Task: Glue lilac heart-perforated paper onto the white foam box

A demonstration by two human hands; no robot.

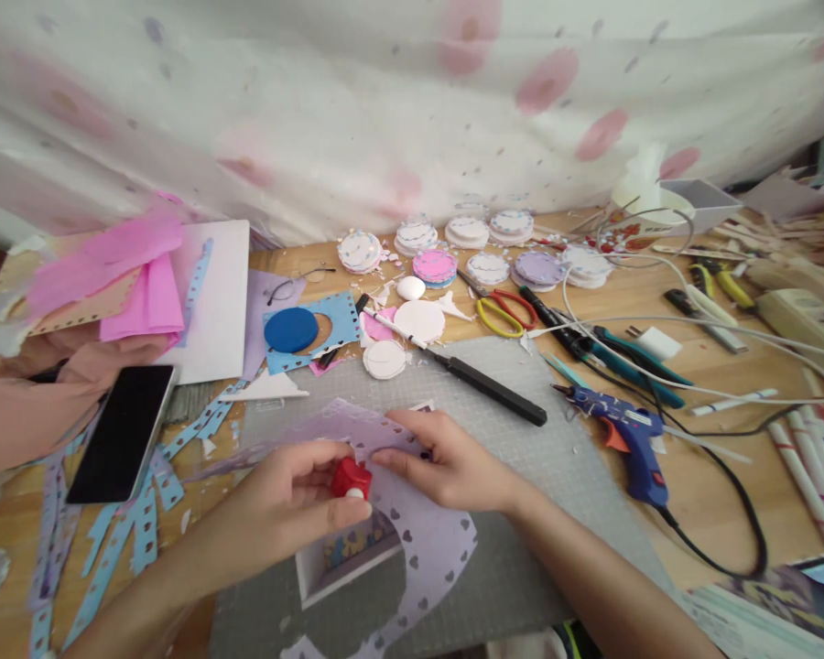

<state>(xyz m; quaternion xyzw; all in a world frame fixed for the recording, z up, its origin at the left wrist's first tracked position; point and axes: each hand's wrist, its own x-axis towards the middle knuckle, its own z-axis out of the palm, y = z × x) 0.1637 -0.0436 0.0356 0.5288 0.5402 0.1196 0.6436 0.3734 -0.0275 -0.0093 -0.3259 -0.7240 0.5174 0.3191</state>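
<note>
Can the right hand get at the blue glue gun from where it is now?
Probably yes. The right hand rests on the lilac paper, and only bare grey mat lies between it and the glue gun.

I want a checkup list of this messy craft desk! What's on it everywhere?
Surface: wooden table with a grey cutting mat on it.
Job's things: red punch on lilac paper with heart holes.
Clutter: blue paper strips, phone, round foam discs, scissors, craft knife, blue glue gun.
Hands: left hand pinches the punch; right hand presses the paper flat.
Cables: black cord from the glue gun; white cable behind.
Surroundings: spotted white curtain; another person's hand at left.
</note>
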